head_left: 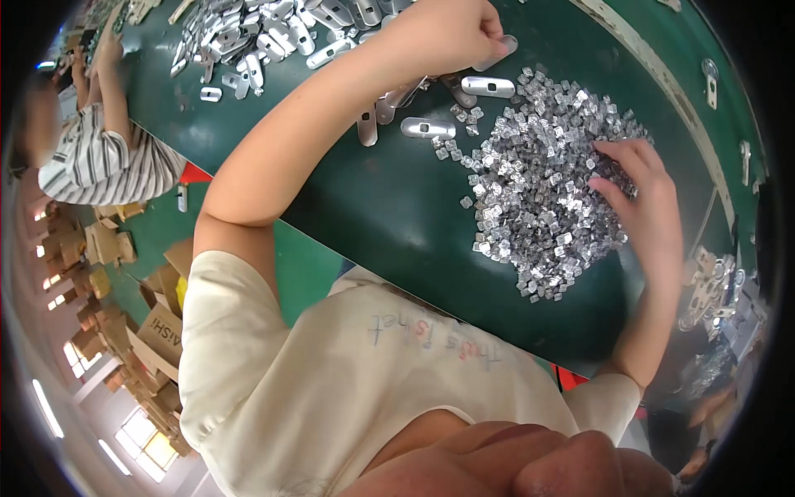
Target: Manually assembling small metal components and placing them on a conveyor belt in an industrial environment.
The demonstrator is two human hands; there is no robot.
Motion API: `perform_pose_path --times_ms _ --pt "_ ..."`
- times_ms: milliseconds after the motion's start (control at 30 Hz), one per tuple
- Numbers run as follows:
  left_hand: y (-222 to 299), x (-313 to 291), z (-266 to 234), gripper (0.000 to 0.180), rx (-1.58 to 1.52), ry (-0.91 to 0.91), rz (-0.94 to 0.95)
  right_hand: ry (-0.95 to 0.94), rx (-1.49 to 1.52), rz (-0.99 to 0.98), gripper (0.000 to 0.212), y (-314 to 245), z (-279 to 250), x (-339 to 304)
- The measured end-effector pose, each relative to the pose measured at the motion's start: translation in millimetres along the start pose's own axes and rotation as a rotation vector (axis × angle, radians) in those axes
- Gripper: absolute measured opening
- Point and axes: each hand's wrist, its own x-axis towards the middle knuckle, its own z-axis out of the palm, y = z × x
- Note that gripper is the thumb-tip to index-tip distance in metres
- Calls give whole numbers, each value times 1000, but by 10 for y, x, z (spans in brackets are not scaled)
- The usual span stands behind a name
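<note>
Roughly, left to right:

Co-worker: person in a striped shirt at the far left edge of the green table, arms up over their own share of parts; not the wearer.

Cardboard boxes: stacked on the floor below the table edge, likely stock or packing.

Plate heap: oblong silver plates piled at the table's top left, within the left arm's reach, probably as feed stock.

Loose plates: a few slotted plates laid out singly between the heap and the clips, seemingly pulled out for handling.

Left hand: left hand closed, fingers curled, pinching one silver plate at its end; plate held just above the table.

Clip pile: big spread of small shiny square metal pieces at centre right, close to the body for easy picking.

Right hand: right hand lies on the pile's right edge, fingers half open and spread into the pieces; whether it grips one I cannot tell.

Far right: more metal parts beyond the table edge.
</note>
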Motion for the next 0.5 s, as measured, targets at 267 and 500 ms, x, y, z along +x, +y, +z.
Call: perform_pose_path --times_ms 267,500 --pt "210 -399 306 22 -743 -226 27 270 -20 -75 8 63 29 -84" --pt "348 -647 492 21 -752 -83 9 73 989 250 23 8 -88 -270"
